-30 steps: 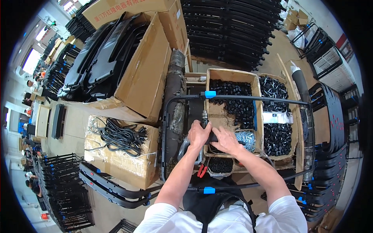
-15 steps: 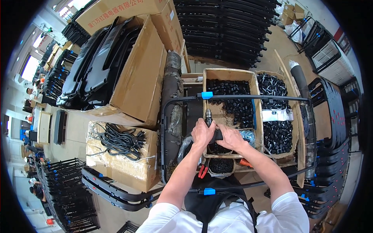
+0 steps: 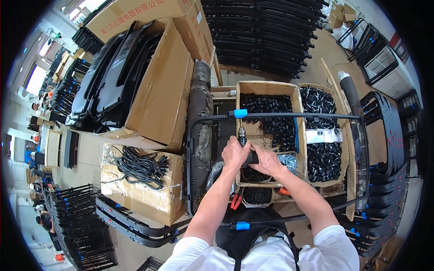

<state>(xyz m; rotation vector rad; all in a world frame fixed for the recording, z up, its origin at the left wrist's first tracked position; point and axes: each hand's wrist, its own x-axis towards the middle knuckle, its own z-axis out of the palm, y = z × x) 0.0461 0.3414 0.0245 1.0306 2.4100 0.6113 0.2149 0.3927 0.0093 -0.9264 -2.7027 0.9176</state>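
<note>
Both my hands are wrapped round a power screwdriver (image 3: 242, 132) with a dark body and a silver chuck. My left hand (image 3: 234, 153) closes over its front part, and my right hand (image 3: 267, 162) grips the rear, so much of the body is hidden. The chuck points away from me, just short of the far bar of a black rounded frame (image 3: 312, 115). A piece of blue tape (image 3: 240, 114) sits on that bar in line with the tool, and another blue tape (image 3: 242, 226) marks the near bar. Whether the bit touches the bar I cannot tell.
Under the frame, a cardboard bin (image 3: 269, 84) and a second bin (image 3: 346, 158) hold small black parts and screws. Red-handled pliers (image 3: 235, 202) lie by a small tub (image 3: 257, 195). Coiled black cables (image 3: 142, 166) rest on a box at left. Stacked black frames (image 3: 262, 36) stand beyond.
The far bar and its blue tape sit slightly nearer to me. My hands keep the same grip on the power screwdriver, almost in place.
</note>
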